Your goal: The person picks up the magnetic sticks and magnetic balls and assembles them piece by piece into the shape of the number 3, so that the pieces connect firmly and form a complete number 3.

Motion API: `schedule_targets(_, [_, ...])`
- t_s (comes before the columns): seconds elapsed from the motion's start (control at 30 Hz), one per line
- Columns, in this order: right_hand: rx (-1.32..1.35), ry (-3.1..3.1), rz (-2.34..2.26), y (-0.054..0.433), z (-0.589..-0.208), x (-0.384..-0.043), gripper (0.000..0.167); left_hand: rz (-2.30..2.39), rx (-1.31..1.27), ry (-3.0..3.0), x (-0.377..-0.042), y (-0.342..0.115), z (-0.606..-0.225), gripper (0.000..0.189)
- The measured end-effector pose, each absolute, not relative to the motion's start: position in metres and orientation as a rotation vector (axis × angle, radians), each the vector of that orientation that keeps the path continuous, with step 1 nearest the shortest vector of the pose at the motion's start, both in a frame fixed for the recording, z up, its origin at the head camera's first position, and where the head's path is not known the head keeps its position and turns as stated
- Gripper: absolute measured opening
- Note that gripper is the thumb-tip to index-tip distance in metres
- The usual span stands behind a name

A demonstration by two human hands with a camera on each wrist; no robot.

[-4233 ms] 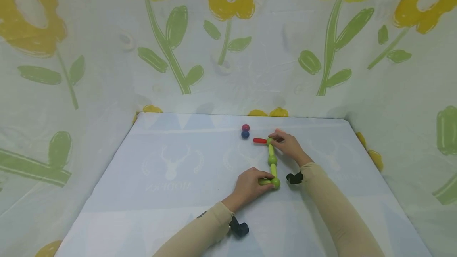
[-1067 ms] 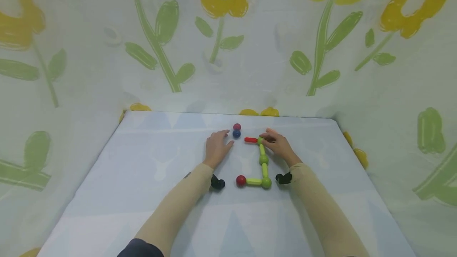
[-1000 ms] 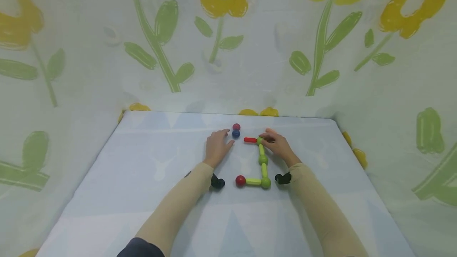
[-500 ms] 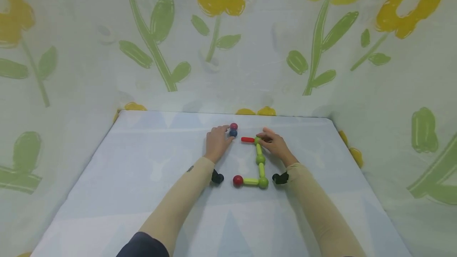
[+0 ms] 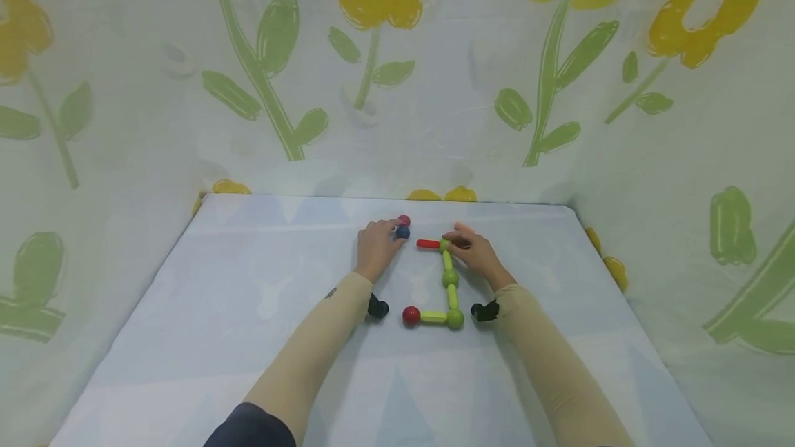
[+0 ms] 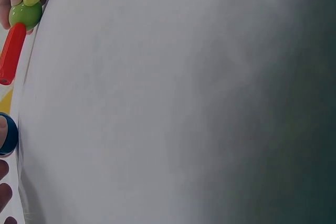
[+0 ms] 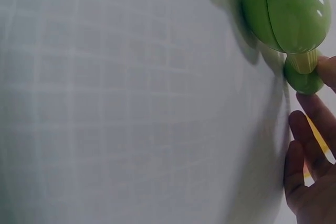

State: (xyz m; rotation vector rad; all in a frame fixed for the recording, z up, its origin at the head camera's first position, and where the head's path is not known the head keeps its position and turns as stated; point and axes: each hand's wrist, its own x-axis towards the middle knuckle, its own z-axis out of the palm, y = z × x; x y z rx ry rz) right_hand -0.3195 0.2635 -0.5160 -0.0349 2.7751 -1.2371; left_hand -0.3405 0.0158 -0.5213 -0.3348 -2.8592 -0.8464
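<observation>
In the head view my left hand (image 5: 377, 248) has its thumb and forefinger at either side of a blue ball (image 5: 403, 232); the left wrist view shows the thumb lying on this blue ball (image 6: 7, 136). My right hand (image 5: 475, 254) pinches the far green ball (image 5: 444, 245) of a joined ball-and-stick toy. From that ball a red stick (image 5: 428, 243) points left. Light green sticks run toward me through a middle green ball (image 5: 450, 278) to a near green ball (image 5: 455, 318). There another light green stick (image 5: 433, 317) leads left to a red ball (image 5: 411, 316).
A pinkish-red ball (image 5: 404, 220) sits just behind the blue one, partly covered by left fingers. The pale patterned tabletop (image 5: 248, 336) ends at a flower-print curtain (image 5: 435, 123) behind and at both sides.
My left hand has left the near light green stick, where a red ball now sits, and has moved away from me to the blue ball. The right hand stays at the far green ball.
</observation>
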Motion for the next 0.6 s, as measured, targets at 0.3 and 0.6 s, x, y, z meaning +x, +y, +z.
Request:
schedule_targets(0.3, [-0.033, 2.779, -1.252, 0.2628, -0.5173, -0.3199, 0.031, -0.794, -0.329, -2.859, -0.3455, 0.0181, -0.523, 0.047])
schedule_targets(0.6, [-0.045, 2.801, -1.229, 0.2636, -0.5158, -0.32, 0.031, -0.817, -0.354, -2.851, -0.3482, 0.0207, -0.5239, 0.045])
